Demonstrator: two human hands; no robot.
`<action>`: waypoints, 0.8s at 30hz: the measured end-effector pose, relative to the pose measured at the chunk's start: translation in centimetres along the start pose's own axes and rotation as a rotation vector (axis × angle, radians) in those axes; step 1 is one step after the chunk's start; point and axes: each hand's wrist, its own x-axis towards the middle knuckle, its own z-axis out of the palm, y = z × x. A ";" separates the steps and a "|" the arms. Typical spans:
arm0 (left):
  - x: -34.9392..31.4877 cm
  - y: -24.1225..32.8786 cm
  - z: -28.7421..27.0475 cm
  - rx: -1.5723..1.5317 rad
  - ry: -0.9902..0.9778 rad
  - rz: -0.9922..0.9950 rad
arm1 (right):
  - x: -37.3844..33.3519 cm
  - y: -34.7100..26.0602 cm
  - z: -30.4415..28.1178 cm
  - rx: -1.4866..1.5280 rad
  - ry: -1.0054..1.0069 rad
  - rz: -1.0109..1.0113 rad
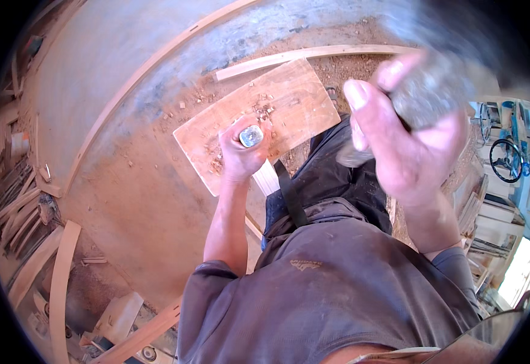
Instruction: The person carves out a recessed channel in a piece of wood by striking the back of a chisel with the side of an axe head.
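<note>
My left hand is wrapped round an upright chisel, whose roundish metal-topped end faces up. The blade is hidden under the fist. It stands over a flat wooden board strewn with chips, set in front of my lap. My right hand is raised high to the right and closed round a hammer. The grey hammer head is smeared by motion, and a handle end sticks out below the fist. The hammer is well apart from the chisel.
A pale strip of wood shows between the board and my dark trousers. Long timbers lie beyond the board and to the left. Scrap wood piles up at far left. A black handwheel stands at right.
</note>
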 end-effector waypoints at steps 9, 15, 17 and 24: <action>0.0 -1.5 0.0 -0.119 -0.082 -0.073 | -4.1 5.6 1.0 -0.606 -0.450 0.380; 1.2 -1.6 0.0 -0.165 0.240 -0.104 | -11.4 10.7 1.4 -0.261 -0.213 0.759; 0.2 -1.6 0.8 -0.113 0.288 -0.055 | -13.6 13.1 1.3 -0.233 -0.241 0.848; -0.1 -0.5 1.1 -0.110 0.374 -0.087 | -16.2 17.0 1.4 -0.220 -0.426 1.006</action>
